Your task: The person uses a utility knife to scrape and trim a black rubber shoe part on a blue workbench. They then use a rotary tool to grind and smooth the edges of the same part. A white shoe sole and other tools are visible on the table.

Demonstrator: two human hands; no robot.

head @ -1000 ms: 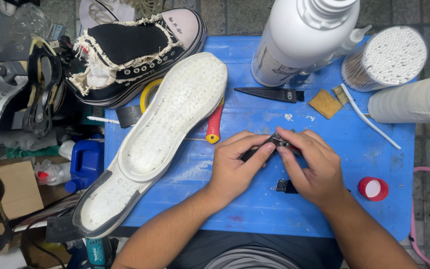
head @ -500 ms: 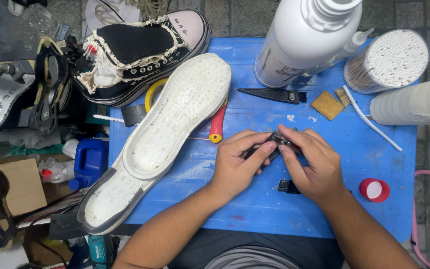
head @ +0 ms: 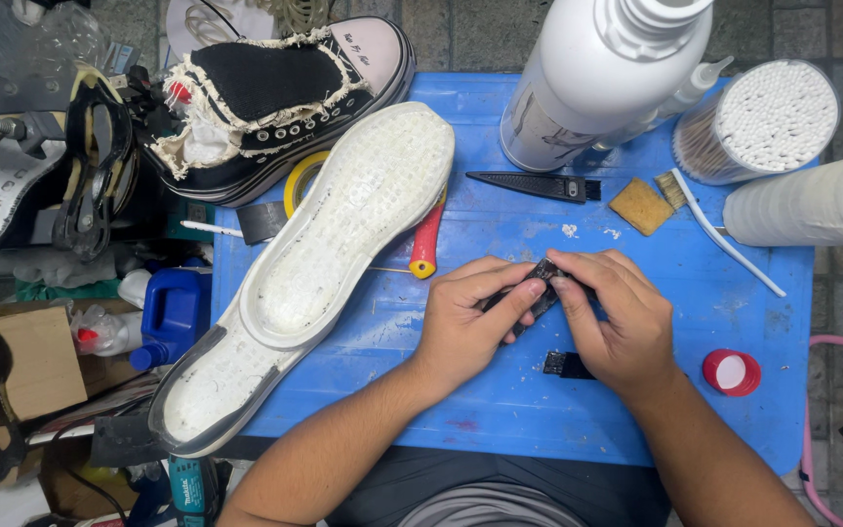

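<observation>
Left hand [head: 465, 327]: bare, no glove, no ring or band seen; short plain nails.
Right hand [head: 617, 317]: bare too, no glove, no ring in view; nails short and unpainted.
Wrists: both uncovered, no watch, strap or bracelet showed.
Forearms: bare along their whole visible length, no sleeve reached them; fine hair showed on the left one.
Sleeves: none in view; any cuff lay outside the bottom edge.
Clothing: dark fabric across the lap at the bottom edge, with a grey, softly ribbed patch in the middle of it.
Markings: no tattoo, plaster or print could be made out on the arms.
</observation>
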